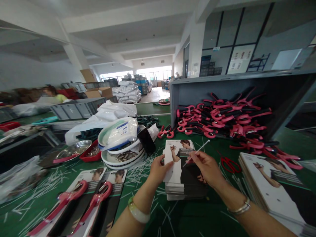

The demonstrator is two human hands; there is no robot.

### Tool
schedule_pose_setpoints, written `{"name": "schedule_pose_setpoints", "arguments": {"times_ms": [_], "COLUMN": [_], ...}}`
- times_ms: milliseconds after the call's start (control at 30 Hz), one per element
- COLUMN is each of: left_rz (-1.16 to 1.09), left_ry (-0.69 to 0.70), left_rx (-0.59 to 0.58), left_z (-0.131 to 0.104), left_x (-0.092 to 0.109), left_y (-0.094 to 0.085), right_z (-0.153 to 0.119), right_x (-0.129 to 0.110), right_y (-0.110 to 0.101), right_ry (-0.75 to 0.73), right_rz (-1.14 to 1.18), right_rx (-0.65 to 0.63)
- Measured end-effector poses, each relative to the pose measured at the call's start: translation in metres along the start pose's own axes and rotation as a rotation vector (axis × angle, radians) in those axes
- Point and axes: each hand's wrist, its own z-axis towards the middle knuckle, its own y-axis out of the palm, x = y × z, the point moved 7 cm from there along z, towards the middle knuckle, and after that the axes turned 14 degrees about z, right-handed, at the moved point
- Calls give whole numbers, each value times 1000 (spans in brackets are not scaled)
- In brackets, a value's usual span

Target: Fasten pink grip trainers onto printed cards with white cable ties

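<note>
My left hand [156, 171] grips the left edge of a printed card [176, 154], thumb on its face. This card tops a stack of cards [174, 191] on the green table. My right hand [208, 168] pinches a thin white cable tie [202, 146], held slanting over the card's right side. Its tip near the card is hard to make out. At the lower left, pink-and-black hand grips [95, 205] lie on cards of the same print. To the right of my right hand is a pair of red scissors [230, 164].
A tipped grey crate [174, 102] spills many pink-and-black hand grips [219, 115] at the back right. Another card stack [278, 184] stands right. Loose cable ties [134, 176] litter the table. Stacked plates [123, 158] and a phone [146, 141] are left. A person [60, 97] is far left.
</note>
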Motion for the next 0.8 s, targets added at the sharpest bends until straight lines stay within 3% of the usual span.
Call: {"name": "schedule_pose_setpoints", "arguments": {"times_ms": [233,400,633,800], "left_rz": [47,-109,-84,-147], "left_ry": [65,16,-23,-17], "left_rx": [179,90,75,33], "left_z": [-7,-12,-23,-29], "left_x": [21,21,22,27], "left_y": [-16,-7,-1,3], "right_z": [-3,-4,-7,-10], "right_x": [-23,-32,-42,-48], "right_y": [1,8,19,18], "right_ry": [-318,-435,-583,-644], "right_rz": [-95,-174,-286,-336], "right_rx": [58,60,-30,-16]}}
